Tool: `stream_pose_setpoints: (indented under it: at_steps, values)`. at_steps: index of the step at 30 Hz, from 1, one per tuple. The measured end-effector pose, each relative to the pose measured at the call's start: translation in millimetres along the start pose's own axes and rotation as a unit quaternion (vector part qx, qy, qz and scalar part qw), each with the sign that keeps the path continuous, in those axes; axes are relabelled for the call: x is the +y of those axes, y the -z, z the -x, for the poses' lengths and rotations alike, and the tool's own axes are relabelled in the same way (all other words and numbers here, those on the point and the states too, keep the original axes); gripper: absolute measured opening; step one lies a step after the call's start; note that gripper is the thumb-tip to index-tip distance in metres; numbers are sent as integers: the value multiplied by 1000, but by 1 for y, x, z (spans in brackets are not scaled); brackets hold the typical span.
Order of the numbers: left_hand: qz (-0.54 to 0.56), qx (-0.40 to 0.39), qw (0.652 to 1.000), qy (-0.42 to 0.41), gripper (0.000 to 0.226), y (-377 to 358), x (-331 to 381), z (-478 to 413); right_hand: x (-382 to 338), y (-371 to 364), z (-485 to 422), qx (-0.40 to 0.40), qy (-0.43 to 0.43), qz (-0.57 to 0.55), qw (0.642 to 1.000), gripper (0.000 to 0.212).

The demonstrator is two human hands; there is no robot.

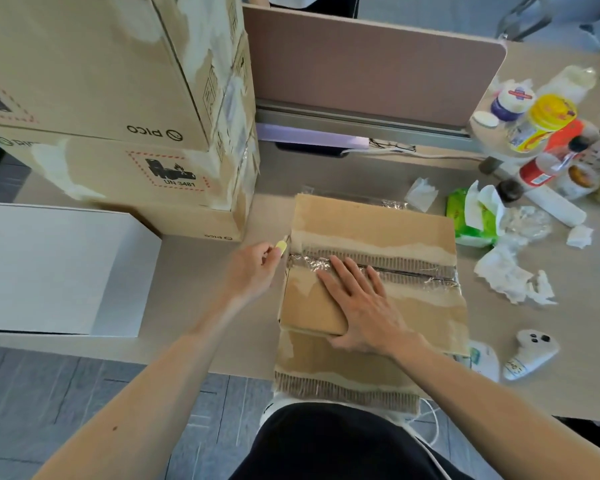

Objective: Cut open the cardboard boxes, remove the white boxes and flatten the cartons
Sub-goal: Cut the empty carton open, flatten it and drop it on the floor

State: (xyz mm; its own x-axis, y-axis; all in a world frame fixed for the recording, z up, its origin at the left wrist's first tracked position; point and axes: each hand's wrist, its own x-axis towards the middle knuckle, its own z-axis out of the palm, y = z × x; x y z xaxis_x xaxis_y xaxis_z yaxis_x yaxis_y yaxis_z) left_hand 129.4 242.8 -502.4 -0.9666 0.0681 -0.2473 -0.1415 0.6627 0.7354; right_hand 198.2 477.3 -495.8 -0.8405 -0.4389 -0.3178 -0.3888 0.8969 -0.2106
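A cardboard box (378, 220) was laid at the near edge of the table (201, 289), with a strip of clear tape (416, 271) run across its top along the seam. The right grip (368, 313) was pressed flat on the box top, fingers laid straight and pointed toward the seam, with nothing held; its thumb was set at the near edge of the flap. The left grip (253, 268) was curled around a small yellow cutter (281, 247), the tip of which was placed at the left end of the taped seam. To the left, a white box (49, 265) was seen on the table, and behind it a stack of brown cartons (101, 81) marked PICO. To the right, crumpled tissues (503, 275), a green tissue pack (465, 216), bottles and jars (541, 126) and a white controller (530, 351) were scattered over the table. A divider panel (361, 64) was stood behind the box
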Motion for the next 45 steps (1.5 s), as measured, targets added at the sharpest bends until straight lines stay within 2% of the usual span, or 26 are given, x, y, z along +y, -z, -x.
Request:
stream_pose_setpoints:
  at_steps: [8,16,22,28,33,45]
  values:
    - [-56,32,993,-96,46,2,-6,-4,-2,-3,2,32,-6,-19,999,109]
    - [-75,48,989,-121,45,0,-3,-4,-2,-6,3,47,-9,-11,999,105]
    - [-150,10,983,-108,44,8,9,-6,-1,-7,2,47,-10,-11,999,105]
    - [-175,-25,978,-108,56,18,19,-3,0,-9,2,52,-7,-13,999,104]
    - [-172,-38,980,-87,50,19,23,0,1,-10,1,51,-8,-18,999,105]
    - [-174,-56,980,-73,52,21,29,9,2,-12,0,51,-5,-9,999,105]
